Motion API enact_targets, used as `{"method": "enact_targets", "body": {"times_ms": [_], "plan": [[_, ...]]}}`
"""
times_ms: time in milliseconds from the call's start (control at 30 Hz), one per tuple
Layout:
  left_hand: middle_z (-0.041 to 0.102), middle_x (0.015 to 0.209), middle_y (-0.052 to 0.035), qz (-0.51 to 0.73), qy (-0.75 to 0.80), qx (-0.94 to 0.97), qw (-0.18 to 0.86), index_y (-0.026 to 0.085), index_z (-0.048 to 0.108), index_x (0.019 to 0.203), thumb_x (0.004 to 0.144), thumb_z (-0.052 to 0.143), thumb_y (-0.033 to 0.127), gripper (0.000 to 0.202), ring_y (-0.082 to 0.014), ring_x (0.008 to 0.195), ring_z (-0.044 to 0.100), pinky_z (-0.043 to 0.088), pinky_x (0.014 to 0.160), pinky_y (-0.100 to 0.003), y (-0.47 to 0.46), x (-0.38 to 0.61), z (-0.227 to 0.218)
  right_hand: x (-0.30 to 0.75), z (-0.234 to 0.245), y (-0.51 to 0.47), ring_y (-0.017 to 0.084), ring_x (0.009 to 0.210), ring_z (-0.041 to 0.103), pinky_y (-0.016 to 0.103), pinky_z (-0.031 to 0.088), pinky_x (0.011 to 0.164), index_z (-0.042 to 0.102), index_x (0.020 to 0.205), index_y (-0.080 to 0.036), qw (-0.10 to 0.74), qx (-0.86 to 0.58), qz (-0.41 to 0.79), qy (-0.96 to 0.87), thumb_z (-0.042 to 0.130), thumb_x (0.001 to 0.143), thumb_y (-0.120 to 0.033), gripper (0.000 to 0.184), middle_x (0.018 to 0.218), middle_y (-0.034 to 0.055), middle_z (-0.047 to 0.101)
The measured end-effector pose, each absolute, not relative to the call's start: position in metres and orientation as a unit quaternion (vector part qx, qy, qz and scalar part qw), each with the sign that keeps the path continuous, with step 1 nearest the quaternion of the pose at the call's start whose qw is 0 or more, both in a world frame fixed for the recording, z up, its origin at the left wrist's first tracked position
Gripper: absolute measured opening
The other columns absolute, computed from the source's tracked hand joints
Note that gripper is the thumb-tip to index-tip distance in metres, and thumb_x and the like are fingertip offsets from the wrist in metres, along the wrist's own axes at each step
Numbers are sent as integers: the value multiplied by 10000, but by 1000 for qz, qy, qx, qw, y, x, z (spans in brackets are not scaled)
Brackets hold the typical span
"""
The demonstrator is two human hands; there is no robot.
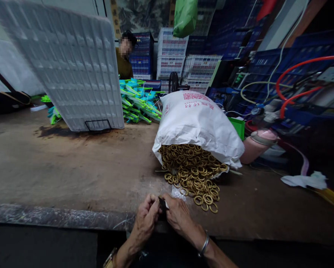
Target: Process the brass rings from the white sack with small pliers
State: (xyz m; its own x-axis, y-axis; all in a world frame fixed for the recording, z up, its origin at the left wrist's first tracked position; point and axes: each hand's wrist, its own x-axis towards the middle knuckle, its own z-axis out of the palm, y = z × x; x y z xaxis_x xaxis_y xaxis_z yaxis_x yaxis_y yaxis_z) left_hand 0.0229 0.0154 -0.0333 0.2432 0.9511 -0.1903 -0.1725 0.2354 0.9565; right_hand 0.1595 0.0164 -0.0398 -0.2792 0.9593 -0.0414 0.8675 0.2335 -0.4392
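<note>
The left hand [147,216] and right hand [179,216] meet at the surface's [72,167] near edge, fingers of both pinched on a small dark piece [163,204], too hidden to identify; just beyond, brass-coloured rings [195,178] spill from a white sack [195,119]; a ribbed white panel [80,67] stands farther left.

Sack [197,123] was placed on the tabletop [85,167], mouth toward the front edge. Rings [202,184] were contained in the mouth and spread on the tabletop before it. Small piece [163,205] was held between left hand [147,216] and right hand [180,215] at the front edge, ahead of the rings. Panel [80,70] was stood left of the sack, pile of strips [140,102] partly hidden behind it. Bottle [259,145] was set right of the sack. Crates [171,50] were stacked behind.
</note>
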Motion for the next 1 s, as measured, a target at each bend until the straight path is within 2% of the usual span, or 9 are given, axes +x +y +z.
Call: {"method": "enact_targets", "body": {"times_ms": [133, 267, 367, 467, 600, 667, 733, 833, 1000], "plan": [[446, 550, 51, 413, 425, 459, 662, 180, 457, 662, 731, 554, 491, 334, -45, 426, 322, 242, 410, -175, 6, 19, -18, 165, -36, 20, 132, 570, 521, 248, 228, 516, 522, 885, -181, 115, -602, 161, -773, 398, 707, -77, 240, 664, 17, 604], [482, 555, 41, 397, 385, 419, 720, 182, 470, 672, 732, 561, 484, 321, -37, 394, 315, 206, 375, -169, 1, 18, -3, 174, -27, 20, 153, 599, 541, 251, 248, 524, 519, 886, -170, 107, -646, 119, -746, 406, 698, -64, 244, 684, 31, 608], [422, 471, 57, 375, 397, 351, 761, 176, 513, 705, 750, 503, 530, 357, -36, 357, 256, 155, 347, -164, 5, 17, -3, 183, -23, 18, 162, 671, 576, 242, 277, 559, 502, 955, -168, 108, -695, 96, -704, 408, 716, -38, 288, 750, 48, 631], [361, 419, 70, 362, 395, 324, 780, 150, 555, 734, 767, 486, 514, 372, -33, 354, 233, 156, 348, -159, 10, 17, -8, 191, -23, 18, 172, 696, 598, 246, 291, 589, 464, 1048, -177, 82, -741, 71, -663, 415, 786, -79, 284, 773, 64, 648], [502, 579, 39, 386, 362, 272, 804, 180, 522, 784, 733, 585, 385, 221, -19, 367, 264, 159, 334, -145, 12, 16, -9, 196, -21, 20, 195, 707, 612, 262, 292, 588, 454, 1038, -170, 40, -765, 66, -640, 436, 799, -112, 248, 781, 81, 655], [541, 697, 26, 392, 340, 234, 822, 206, 513, 878, 705, 623, 324, 237, -19, 396, 314, 187, 335, -134, 13, 15, -9, 195, -19, 21, 202, 724, 615, 266, 288, 583, 457, 1021, -165, 33, -766, 70, -638, 434, 801, -119, 226, 789, 88, 656], [532, 705, 25, 387, 321, 198, 841, 202, 516, 923, 696, 637, 295, 273, -21, 422, 353, 207, 339, -123, 14, 13, -12, 194, -16, 22, 210, 727, 616, 269, 284, 577, 458, 1014, -157, 28, -765, 74, -639, 436, 803, -130, 214, 784, 94, 656], [524, 689, 12, 384, 312, 148, 856, 162, 530, 805, 693, 649, 297, 212, -31, 467, 415, 193, 327, -108, 16, 12, -19, 193, -17, 21, 216, 719, 615, 266, 283, 571, 459, 990, -154, 36, -760, 83, -643, 444, 810, -169, 182, 769, 91, 653], [541, 678, -4, 394, 336, 150, 842, 150, 494, 683, 670, 681, 295, 237, -56, 519, 482, 192, 312, -105, 17, 17, -26, 192, -27, 21, 185, 724, 595, 244, 305, 595, 467, 933, -175, 108, -731, 104, -665, 470, 804, -210, 134, 795, 63, 632]]}}
